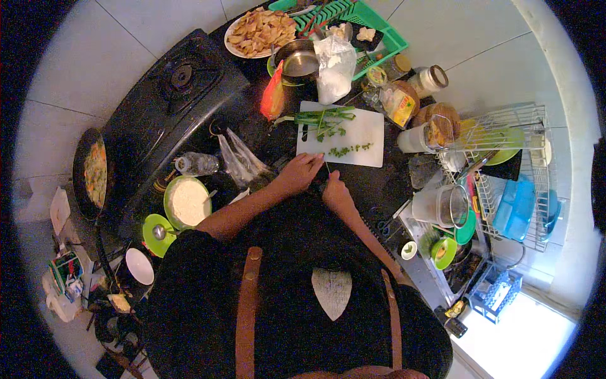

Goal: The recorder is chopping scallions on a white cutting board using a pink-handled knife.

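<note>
A white cutting board (367, 127) lies on the dark counter in front of me. Across its far left part is a bunch of leafy green stalks (326, 116), with the stem ends past the board's left edge. Small chopped green pieces (350, 150) form a short row near the front edge. My right hand (337, 193) is closed around a knife, whose thin blade (327, 166) points up towards the board. My left hand (303, 171) is at the board's front left corner, fingertips close to the blade; whether it holds anything cannot be made out.
Behind the board stand a metal pot (299, 59), a white plastic bag (336, 71) and a plate of brown chips (262, 33). To the left are a black gas stove (189, 90), a pan of food (94, 175) and a bowl of white powder (189, 201). A dish rack (539, 189) stands right.
</note>
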`<state>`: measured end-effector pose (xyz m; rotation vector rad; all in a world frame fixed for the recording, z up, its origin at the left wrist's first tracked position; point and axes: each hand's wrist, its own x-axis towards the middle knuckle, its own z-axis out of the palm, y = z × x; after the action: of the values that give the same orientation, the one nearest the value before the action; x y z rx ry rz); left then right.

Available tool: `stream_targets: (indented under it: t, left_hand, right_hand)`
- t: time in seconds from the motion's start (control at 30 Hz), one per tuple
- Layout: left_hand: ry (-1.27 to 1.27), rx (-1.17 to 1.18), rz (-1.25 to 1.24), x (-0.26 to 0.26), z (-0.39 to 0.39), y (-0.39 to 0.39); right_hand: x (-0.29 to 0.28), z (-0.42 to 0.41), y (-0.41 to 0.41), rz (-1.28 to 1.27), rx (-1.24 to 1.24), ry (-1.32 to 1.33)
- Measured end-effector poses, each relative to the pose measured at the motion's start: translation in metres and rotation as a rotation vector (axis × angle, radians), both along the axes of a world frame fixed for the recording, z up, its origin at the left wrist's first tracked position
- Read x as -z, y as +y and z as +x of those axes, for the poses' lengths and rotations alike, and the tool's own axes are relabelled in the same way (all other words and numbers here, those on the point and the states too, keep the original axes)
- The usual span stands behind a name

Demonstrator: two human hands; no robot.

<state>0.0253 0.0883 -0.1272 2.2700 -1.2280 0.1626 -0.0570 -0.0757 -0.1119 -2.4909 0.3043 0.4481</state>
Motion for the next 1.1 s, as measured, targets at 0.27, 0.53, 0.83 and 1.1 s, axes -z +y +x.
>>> stream_targets:
  t: [0.27,0.53,0.83,1.1]
  left_hand:
    - [-0.042,0.015,0.078,-0.008,0.001,0.008]
    - [0.008,-0.012,-0.033,0.015,0.006,0.008]
    - [-0.117,-0.076,-0.122,0.038,0.005,0.008]
    - [0.103,-0.142,0.072,0.048,0.000,-0.008]
  right_hand:
    - [0.009,0.003,0.001,0.004,-0.098,-0.130]
    - [0.046,-0.001,0.001,-0.104,0.005,0.006]
    - [0.000,0.000,0.014,-0.138,0.073,0.158]
    - [0.019,0.003,-0.011,-0.103,0.004,0.138]
